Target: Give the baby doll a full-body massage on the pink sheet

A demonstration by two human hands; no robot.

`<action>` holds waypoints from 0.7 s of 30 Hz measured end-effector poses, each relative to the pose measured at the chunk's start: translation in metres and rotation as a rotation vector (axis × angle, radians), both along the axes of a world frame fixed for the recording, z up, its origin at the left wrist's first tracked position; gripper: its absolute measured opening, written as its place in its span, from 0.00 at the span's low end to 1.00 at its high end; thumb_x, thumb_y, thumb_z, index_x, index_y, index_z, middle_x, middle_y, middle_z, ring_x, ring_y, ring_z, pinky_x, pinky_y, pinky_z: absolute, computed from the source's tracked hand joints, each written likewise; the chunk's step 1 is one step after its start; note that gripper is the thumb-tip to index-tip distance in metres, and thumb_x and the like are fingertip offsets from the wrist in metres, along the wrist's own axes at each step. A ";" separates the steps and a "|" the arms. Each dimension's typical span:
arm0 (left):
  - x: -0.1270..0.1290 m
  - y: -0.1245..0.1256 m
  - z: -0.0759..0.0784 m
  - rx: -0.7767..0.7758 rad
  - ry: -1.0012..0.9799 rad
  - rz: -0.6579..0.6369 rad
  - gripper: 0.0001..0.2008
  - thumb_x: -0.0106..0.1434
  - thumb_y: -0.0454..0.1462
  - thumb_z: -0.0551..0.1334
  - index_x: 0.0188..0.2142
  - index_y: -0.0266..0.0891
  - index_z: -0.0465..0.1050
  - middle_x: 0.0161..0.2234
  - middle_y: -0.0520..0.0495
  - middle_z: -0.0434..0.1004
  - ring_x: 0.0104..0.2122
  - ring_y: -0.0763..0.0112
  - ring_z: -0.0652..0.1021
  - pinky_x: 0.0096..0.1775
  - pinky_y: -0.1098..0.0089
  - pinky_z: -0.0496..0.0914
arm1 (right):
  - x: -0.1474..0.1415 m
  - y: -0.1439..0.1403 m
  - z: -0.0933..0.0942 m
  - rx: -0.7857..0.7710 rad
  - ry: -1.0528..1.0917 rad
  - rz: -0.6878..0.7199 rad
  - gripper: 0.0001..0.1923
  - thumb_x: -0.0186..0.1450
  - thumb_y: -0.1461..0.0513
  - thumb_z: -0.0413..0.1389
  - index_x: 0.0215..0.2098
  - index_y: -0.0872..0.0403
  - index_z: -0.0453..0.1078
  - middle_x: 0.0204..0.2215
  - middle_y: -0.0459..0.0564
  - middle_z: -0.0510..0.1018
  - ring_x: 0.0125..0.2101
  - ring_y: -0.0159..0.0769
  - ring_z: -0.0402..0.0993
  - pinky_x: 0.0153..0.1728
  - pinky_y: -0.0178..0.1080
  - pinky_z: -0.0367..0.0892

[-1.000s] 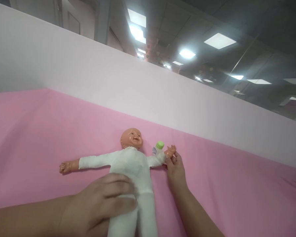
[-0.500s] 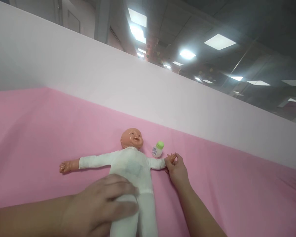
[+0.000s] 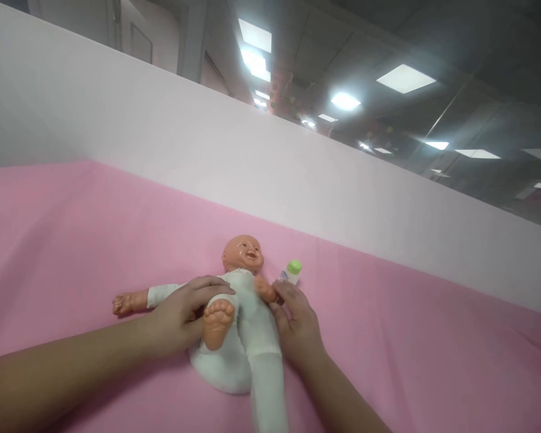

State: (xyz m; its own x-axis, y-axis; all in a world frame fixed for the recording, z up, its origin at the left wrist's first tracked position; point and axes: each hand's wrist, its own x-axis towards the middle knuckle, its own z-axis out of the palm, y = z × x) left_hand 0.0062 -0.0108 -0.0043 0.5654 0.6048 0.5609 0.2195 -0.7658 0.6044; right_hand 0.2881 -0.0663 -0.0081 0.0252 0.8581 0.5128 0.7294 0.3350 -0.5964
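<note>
A baby doll [image 3: 255, 319] with a cloth body in white lies on its back, head pointing away from me. My left hand [image 3: 192, 310] is wrapped round one of its legs, which is bent up so that the bare foot [image 3: 217, 325] rests over the belly. On the other side, my right hand [image 3: 299, 322] grips the doll's arm on the right, folded in with its small hand [image 3: 264, 288] against the chest. Just beyond my right fingers stands a small white bottle [image 3: 290, 275] with a green cap, its lower part hidden.
Pink cloth [image 3: 401, 343] with shallow creases covers the surface under the doll. A white raised side wall [image 3: 234, 162] runs along the far edge, slanting down to the right. Beyond it are a door [image 3: 137, 39] and lit ceiling panels [image 3: 406, 78].
My left hand has moved up, bending the doll's leg toward its belly. My right hand has brought the outstretched doll arm inward over the chest.
</note>
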 end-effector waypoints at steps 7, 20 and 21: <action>-0.001 -0.003 0.002 -0.119 0.011 -0.006 0.22 0.61 0.37 0.64 0.56 0.44 0.75 0.57 0.42 0.75 0.54 0.55 0.78 0.54 0.59 0.75 | 0.002 0.003 -0.009 -0.021 -0.130 0.074 0.24 0.69 0.59 0.54 0.63 0.43 0.69 0.60 0.49 0.74 0.61 0.48 0.69 0.63 0.59 0.64; -0.004 -0.031 0.023 0.453 0.043 -0.260 0.21 0.70 0.39 0.61 0.62 0.48 0.65 0.54 0.42 0.75 0.53 0.58 0.77 0.56 0.59 0.73 | 0.031 0.008 0.008 -0.067 0.581 -0.151 0.34 0.66 0.47 0.60 0.65 0.50 0.62 0.61 0.57 0.74 0.56 0.47 0.75 0.54 0.47 0.73; -0.004 -0.035 0.027 0.469 0.078 -0.302 0.21 0.70 0.39 0.60 0.61 0.47 0.65 0.54 0.42 0.76 0.52 0.58 0.77 0.56 0.59 0.72 | 0.036 0.008 0.008 -0.065 0.615 -0.180 0.34 0.65 0.47 0.61 0.65 0.51 0.61 0.61 0.57 0.73 0.58 0.48 0.73 0.55 0.48 0.72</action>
State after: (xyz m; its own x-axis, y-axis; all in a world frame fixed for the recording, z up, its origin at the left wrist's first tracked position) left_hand 0.0025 -0.0459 0.0223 0.7254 0.1058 0.6801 -0.0205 -0.9844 0.1750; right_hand 0.3238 -0.0584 0.0002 0.4448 0.8418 0.3057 0.2888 0.1883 -0.9387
